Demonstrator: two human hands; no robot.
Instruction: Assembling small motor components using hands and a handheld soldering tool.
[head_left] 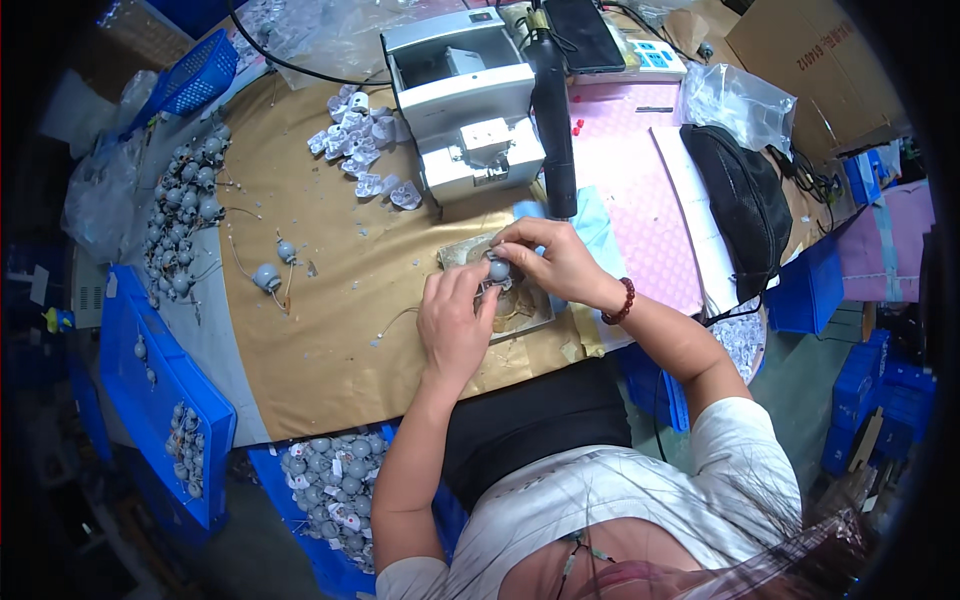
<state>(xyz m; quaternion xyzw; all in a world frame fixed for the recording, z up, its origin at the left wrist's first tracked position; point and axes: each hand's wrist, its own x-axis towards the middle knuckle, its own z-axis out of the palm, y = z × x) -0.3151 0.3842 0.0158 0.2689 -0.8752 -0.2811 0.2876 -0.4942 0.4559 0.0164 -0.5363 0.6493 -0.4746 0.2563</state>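
Note:
A small grey ball-shaped part (498,270) with a bit of white at its lower side is held between my two hands. My left hand (452,322) is closed, its thumb and fingertips pinching the part from the left. From above and the right, my right hand (552,262) pinches at its top with thumb and index finger. Beneath the hands lies a square plate (535,326), partly hidden by them. A thin wire runs out to the left of my left hand. Two loose grey balls with wires, one larger (266,278) and one smaller (287,251), lie farther left.
A silver-white bench machine (465,95) stands beyond my hands, with white plastic pieces (355,140) on its left. Wired grey balls (185,205) are heaped at the table's left. A blue bin (290,500) of grey balls sits by my left arm. A black pouch (735,210) lies right.

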